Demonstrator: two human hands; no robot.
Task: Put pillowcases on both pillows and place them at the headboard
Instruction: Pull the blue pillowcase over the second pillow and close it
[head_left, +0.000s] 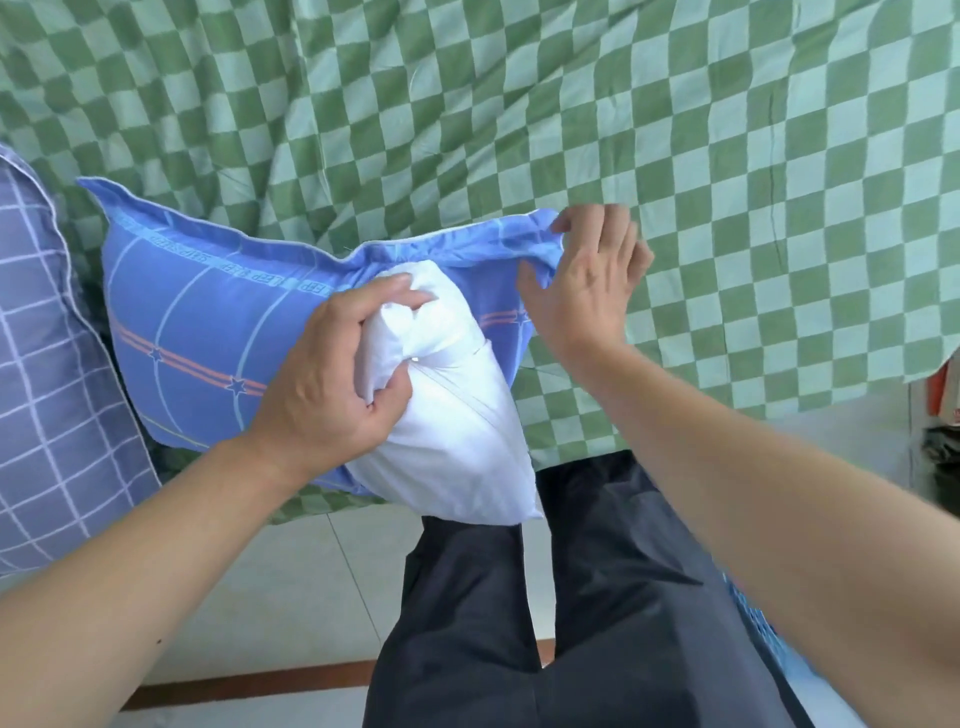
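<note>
A white pillow (457, 441) lies at the near edge of the bed, its far end inside a blue pillowcase (197, 306) with orange stripes and stars. My left hand (332, 374) squeezes a bunch of the white pillow where it enters the case. My right hand (587, 280) pinches the rim of the pillowcase opening at the far right, fingers curled over the blue fabric. The near end of the pillow sticks out past the mattress edge toward my legs. A second pillow (47, 364) in a grey-purple grid case lies at the left.
The bed is covered with a green and pale checked sheet (727, 156), wrinkled in places. Below the bed edge are a light tiled floor (291, 582), a brown wooden strip and my dark trousers. A blue plastic basket (753, 618) shows at the lower right.
</note>
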